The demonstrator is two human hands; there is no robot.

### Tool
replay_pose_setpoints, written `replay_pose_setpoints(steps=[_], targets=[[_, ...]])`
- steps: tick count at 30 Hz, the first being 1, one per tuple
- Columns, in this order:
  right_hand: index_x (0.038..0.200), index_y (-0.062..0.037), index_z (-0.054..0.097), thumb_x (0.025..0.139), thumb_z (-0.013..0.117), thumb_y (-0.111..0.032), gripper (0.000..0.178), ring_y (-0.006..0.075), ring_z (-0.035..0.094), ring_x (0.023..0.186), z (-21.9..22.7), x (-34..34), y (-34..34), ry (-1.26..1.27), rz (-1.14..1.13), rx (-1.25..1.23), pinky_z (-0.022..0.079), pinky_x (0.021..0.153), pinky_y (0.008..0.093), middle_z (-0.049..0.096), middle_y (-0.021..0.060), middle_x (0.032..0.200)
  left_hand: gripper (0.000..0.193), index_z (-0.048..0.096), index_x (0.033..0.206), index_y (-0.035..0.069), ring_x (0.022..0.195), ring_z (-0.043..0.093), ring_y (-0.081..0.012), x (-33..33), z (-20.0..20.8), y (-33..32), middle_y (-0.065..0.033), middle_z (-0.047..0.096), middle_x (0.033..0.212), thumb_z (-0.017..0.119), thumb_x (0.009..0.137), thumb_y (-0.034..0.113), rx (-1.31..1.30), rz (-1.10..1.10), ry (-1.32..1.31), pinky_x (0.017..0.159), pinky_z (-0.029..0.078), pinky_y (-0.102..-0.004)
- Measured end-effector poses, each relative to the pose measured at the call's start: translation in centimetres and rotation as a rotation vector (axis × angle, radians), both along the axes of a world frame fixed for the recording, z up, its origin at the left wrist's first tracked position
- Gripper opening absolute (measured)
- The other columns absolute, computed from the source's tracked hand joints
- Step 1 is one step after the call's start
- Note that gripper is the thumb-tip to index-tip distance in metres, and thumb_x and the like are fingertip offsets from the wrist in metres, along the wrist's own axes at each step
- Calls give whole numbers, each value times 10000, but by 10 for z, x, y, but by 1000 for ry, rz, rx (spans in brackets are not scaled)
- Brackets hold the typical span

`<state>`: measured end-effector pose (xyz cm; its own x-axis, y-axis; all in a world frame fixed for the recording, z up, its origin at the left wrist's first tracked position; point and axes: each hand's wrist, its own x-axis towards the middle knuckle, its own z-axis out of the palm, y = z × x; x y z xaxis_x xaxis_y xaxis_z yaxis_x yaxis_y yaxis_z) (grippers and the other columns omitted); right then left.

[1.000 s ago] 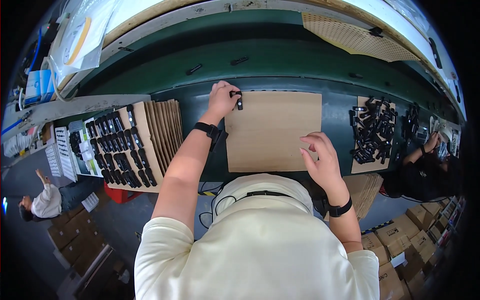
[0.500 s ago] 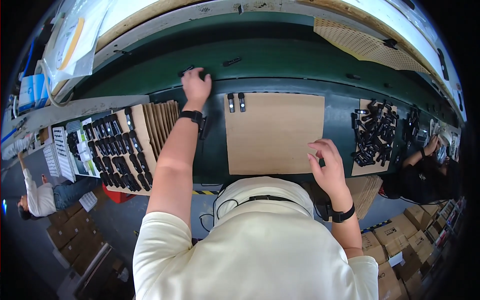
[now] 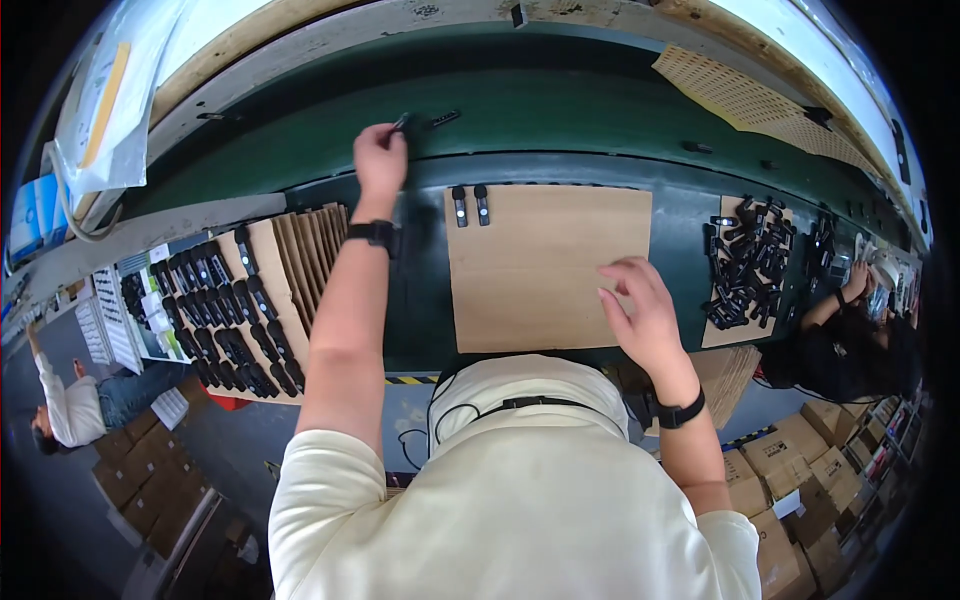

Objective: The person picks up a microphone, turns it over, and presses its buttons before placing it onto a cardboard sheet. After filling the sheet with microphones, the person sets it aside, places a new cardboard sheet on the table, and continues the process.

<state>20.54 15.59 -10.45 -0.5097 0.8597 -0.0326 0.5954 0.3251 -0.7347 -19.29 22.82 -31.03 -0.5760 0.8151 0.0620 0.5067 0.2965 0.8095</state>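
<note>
Over the green belt, my left hand is closed with its fingertips on a small black stick-shaped device, which tilts up from them. Just right of it another such black device lies on the belt. In front of me is a flat brown cardboard sheet. Two black devices with rounded dark ends and pale spots, one here, stand side by side at its far left corner. My right hand hovers above the sheet's right side, its fingers apart and curved, holding nothing.
Left, rows of black devices lie on cardboard beside several upright cardboard sheets. Right, a heap of black devices covers another sheet. A perforated yellow panel hangs over the belt's far side. People are at both sides.
My left hand has closed on the belt's left device and tilted it up. The other belt device has shifted left. My right hand has moved slightly left over the sheet.
</note>
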Motion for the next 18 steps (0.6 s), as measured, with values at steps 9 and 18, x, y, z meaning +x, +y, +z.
replay_pose_setpoints(steps=[9, 18], targets=[[1212, -34, 540, 816, 650, -13, 411, 359, 613, 951, -24, -73, 44, 0, 18, 359, 499, 851, 407, 627, 142, 1092, 139, 636, 966, 39, 768, 614, -80, 147, 127, -44, -12, 665, 859, 704, 848, 65, -105, -732, -640, 707, 504, -248], [1190, -22, 539, 928, 538, -24, 262, 233, 642, 811, -35, -1, 16, -54, -58, -380, 491, 772, 313, 658, 106, 857, 235, 639, 1019, 36, 881, 642, -276, 47, 29, 15, -132, 648, 970, 709, 816, 133, 89, -158, 358, 789, 524, -345]])
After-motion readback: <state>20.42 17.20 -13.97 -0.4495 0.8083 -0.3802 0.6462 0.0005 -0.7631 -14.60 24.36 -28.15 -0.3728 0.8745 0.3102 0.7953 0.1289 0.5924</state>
